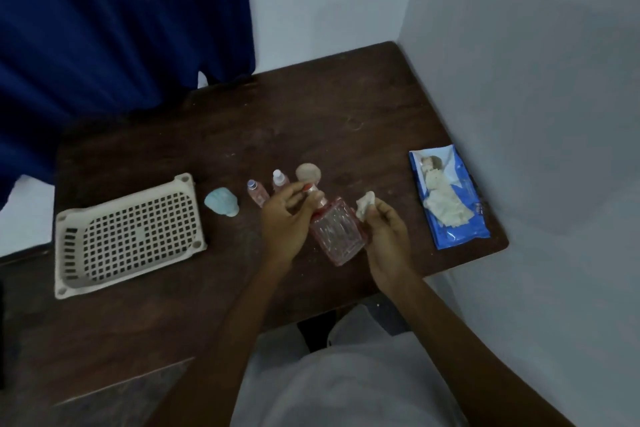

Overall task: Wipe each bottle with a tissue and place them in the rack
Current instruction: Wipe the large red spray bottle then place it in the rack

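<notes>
The left hand (287,215) grips the neck of a square pink glass perfume bottle (337,232), fingers and thumb curled round the red collar just under the cap. The bottle leans, its body running from those fingers down toward the person, between the two hands; whether its base touches the dark wooden table (311,114) cannot be told. The right hand (386,229) pinches a crumpled white tissue (365,206) between thumb and fingertips, the wad just beside the bottle's shoulder, right of the left fingers.

Just beyond the left fingertips stands a bottle with a round beige cap (308,173). Left of the left-hand knuckles stand two small pink bottles (280,180) (258,192), then a pale blue shell-shaped bottle (221,202). Farther left, well apart from both hands, lies the beige perforated plastic rack (138,232) with no bottle in it. Well to the right of the right-hand fingers lies an opened blue tissue pack (446,198), white tissues showing, near the table's edge by the wall. A blue curtain (104,28) hangs beyond the table's far left corner
</notes>
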Motion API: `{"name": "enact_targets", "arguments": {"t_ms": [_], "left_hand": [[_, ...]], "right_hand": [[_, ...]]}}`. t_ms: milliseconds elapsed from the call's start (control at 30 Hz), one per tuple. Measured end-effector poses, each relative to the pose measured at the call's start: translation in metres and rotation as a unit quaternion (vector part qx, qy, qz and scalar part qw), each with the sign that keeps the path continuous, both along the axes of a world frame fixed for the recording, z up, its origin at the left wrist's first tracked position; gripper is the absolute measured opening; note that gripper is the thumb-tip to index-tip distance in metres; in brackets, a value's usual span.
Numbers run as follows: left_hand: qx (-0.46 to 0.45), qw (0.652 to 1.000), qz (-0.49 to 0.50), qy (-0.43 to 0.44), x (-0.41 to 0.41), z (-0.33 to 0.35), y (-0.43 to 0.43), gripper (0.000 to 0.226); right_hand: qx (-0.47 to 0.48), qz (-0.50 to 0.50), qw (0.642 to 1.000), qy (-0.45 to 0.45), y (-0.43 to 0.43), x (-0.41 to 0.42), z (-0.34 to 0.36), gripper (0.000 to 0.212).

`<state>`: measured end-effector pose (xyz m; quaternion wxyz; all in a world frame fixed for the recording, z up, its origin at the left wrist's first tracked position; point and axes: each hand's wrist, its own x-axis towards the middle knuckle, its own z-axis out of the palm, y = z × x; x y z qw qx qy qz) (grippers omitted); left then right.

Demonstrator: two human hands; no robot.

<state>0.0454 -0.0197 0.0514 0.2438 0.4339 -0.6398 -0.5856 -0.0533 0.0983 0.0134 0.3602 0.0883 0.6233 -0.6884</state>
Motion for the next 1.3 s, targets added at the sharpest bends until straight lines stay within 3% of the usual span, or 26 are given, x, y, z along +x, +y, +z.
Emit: {"name": "enact_targets", "arguments": {"t_ms": [167,367,467,600,733,867,967,1100,1300], "left_hand": [[0.132,0.984,0.091,0.082,0.031,-0.006,0.006,0.020],[0.314,0.906,0.116,0.259,0.051,-0.051,0.001,0.045],[0.342,0.886,0.069,0.305,0.057,-0.079,-0.010,0.045],[0.343,0.886,0.011,0.313,0.061,-0.105,-0.023,0.032],[0.311,0.901,-0.031,0.301,0.060,-0.131,-0.032,0.030],[0.282,0.902,-0.077,0.318,0.056,-0.144,-0.031,0.032],[0.267,0.901,-0.087,0.330,0.058,-0.147,-0.030,0.030],[0.264,0.900,-0.107,0.331,0.063,-0.149,-0.031,0.030],[0.202,0.913,-0.126,0.330,0.061,-0.143,-0.034,0.030]], "right_hand": [[-0.060,0.011,0.997,-0.047,-0.006,0.043,0.006,0.027],[-0.121,0.013,0.992,-0.031,-0.016,0.081,-0.015,0.028],[-0.130,0.022,0.991,0.031,-0.016,0.094,-0.038,0.025],[-0.099,0.036,0.972,0.210,-0.014,0.094,-0.070,0.024],[-0.052,0.065,0.897,0.434,-0.011,0.087,-0.095,0.022],[-0.027,0.095,0.741,0.664,-0.016,0.082,-0.109,0.023],[0.003,0.098,0.671,0.735,-0.022,0.087,-0.115,0.025],[0.017,0.114,0.634,0.764,-0.014,0.100,-0.123,0.027],[0.049,0.072,0.647,0.757,-0.024,0.102,-0.107,0.026]]}}
